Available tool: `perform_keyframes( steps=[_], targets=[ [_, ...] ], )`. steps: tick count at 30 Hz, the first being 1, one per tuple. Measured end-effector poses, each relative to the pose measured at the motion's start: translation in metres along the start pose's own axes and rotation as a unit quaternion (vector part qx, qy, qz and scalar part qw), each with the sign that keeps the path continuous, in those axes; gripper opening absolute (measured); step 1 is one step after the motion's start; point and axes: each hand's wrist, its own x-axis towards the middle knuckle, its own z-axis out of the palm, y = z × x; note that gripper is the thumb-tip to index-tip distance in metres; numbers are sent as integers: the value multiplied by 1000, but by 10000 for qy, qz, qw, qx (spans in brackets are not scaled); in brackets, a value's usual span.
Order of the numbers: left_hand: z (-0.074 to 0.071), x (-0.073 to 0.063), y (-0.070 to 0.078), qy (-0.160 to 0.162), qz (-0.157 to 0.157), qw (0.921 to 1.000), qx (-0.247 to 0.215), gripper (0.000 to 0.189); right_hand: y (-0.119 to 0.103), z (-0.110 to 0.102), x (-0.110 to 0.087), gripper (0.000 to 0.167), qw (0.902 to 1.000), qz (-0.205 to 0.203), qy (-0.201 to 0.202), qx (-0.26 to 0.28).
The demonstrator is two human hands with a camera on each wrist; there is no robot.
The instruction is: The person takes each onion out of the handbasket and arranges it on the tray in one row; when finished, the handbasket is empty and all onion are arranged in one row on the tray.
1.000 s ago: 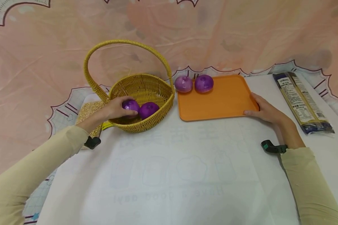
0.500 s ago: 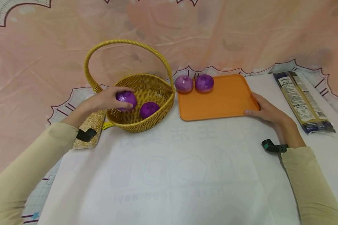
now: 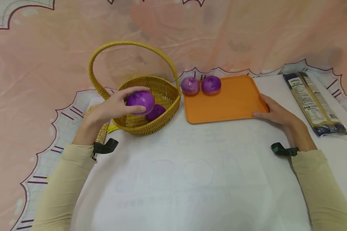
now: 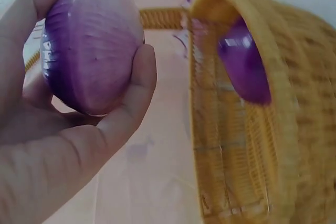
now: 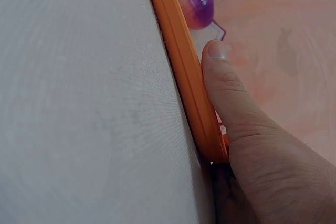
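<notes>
My left hand (image 3: pixel 114 104) grips a purple onion (image 3: pixel 140 102) between thumb and fingers, held up over the near left part of a yellow wicker basket (image 3: pixel 150 128). In the left wrist view the held onion (image 4: pixel 94 45) is apart from the basket. Another onion (image 3: pixel 156 113) lies inside the basket, partly hidden behind the held one. At the right end of an orange tray (image 3: pixel 225 104), my right hand (image 3: pixel 276 110) holds the corner, thumb on the rim; its other fingers are mostly hidden. Two onions sit at the tray's far left, one paler (image 3: pixel 190 85) and one darker (image 3: pixel 211 84).
The basket's tall handle (image 3: pixel 133 43) arches above it. A bag of yellow grains (image 3: pixel 102 133) lies left of the basket, partly behind my left wrist. A long flat packet (image 3: pixel 313 102) lies right of the tray. A pinkish cloth (image 3: pixel 234 35) rises behind the white table (image 3: pixel 185 166).
My left hand has lifted one onion from inside the basket, drawn it left, then brought it back right, higher over the basket. The right hand stays at the tray.
</notes>
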Motion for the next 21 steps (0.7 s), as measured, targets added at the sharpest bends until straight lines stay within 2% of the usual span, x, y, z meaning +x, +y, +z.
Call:
perform_keyframes(
  steps=[8, 13, 17, 21],
  targets=[
    [21, 3, 17, -346, 455, 9980, -276, 57, 0, 0, -2, 103, 10000, -27, 21, 59],
    [42, 4, 34, -537, 896, 9933, -485, 58, -1, 0, -3, 103, 10000, -33, 24, 59],
    [62, 8, 45, -715, 1199, 9897, -310, 57, -1, 0, -3, 103, 9999, -121, 54, 81],
    [77, 16, 53, -947, 1408, 9853, -181, 56, 0, 0, -3, 102, 9999, -142, 67, 70]
  ],
)
